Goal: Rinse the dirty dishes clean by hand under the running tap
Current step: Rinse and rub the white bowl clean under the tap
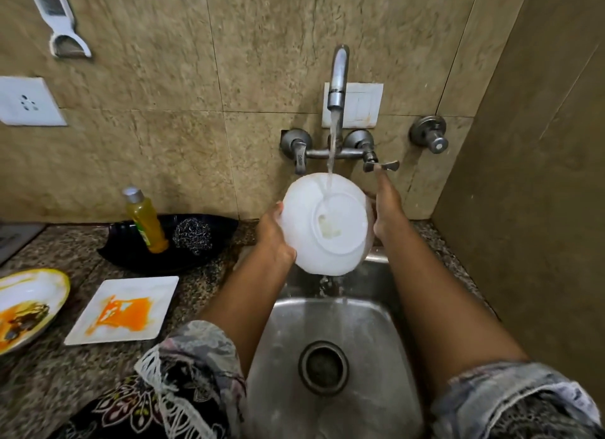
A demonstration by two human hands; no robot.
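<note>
**One bowl under the tap, two dirty plates waiting**

One round white bowl (pixel 327 222) is held bottom-up over the steel sink (pixel 370 324), its foot ring facing the camera. The single stream from the one curved metal tap (pixel 338 75) at 12 o'clock lands on the bowl's base and runs off the lower rim into the basin.

Two hands hold it. The left hand (pixel 273 239), at 9 o'clock of the bowl, has its fingers curled around the rim, thumb on the outside. The right hand (pixel 386 209), at 3 o'clock, lies with fingers pressed together along the bowl's far side; its fingertips reach up to just under the right tap lever (pixel 381 166), and whether they touch it cannot be told. The bowl hides part of that hand.

Two dirty dishes wait on the speckled granite counter (pixel 49 383) at 8 o'clock: one square white plate smeared with orange sauce (pixel 122 311), and one round yellow-rimmed plate with orange and dark leftovers (pixel 27 307), cut off by the left edge.

At 10 o'clock sits one black leaf-shaped tray (pixel 131 255), bearing one bottle of yellow dish liquid (pixel 145 221), tilted, and one steel-wool scrubber (pixel 192 234).

On the tiled wall: two tap levers, one separate round metal valve (pixel 429 134) at 2 o'clock, one white socket plate (pixel 29 101) and one white grater (pixel 59 16) hanging at 11 o'clock. One round drain (pixel 323 368) lies in the sink bottom between the forearms.
</note>
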